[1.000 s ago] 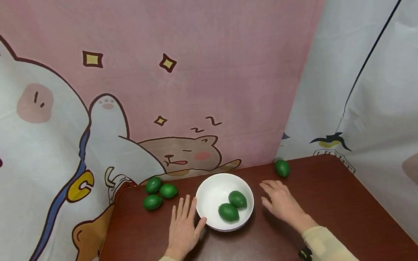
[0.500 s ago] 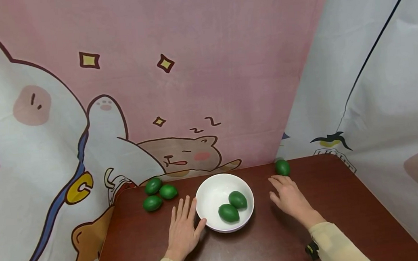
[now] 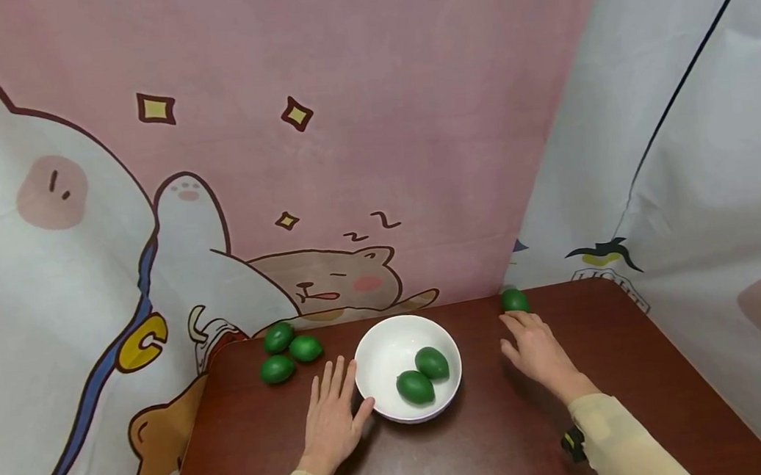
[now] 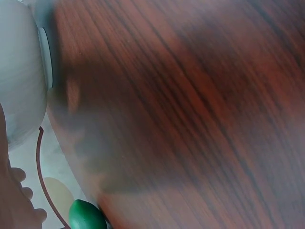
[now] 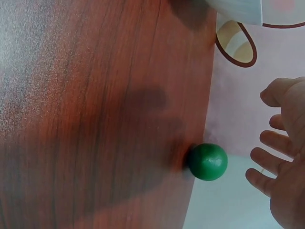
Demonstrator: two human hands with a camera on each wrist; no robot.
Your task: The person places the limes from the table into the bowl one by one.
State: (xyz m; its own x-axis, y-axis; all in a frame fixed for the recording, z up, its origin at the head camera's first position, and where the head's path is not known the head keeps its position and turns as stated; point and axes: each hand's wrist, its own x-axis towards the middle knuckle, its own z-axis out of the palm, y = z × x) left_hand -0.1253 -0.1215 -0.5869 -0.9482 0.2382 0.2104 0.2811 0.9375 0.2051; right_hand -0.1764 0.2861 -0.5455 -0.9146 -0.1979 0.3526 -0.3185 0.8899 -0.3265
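A white bowl stands on the table with two green limes inside. My left hand lies along its left side, fingers straight and thumb at the rim. In the left wrist view the bowl's outer wall shows beside that hand's fingers. Near the back edge on the right, a single lime is partly covered by the fingers of my right hand. The right wrist view shows this lime apart from the right hand, whose fingers are spread and hold nothing.
Several limes sit in a cluster at the table's back left. Behind the brown wooden table hangs a printed cloth with cartoon animals, right at its back edge. A black device is under the right sleeve.
My right hand has moved away from the bowl, to the right and a little forward, up to the single lime. The left hand, bowl and limes keep their places.
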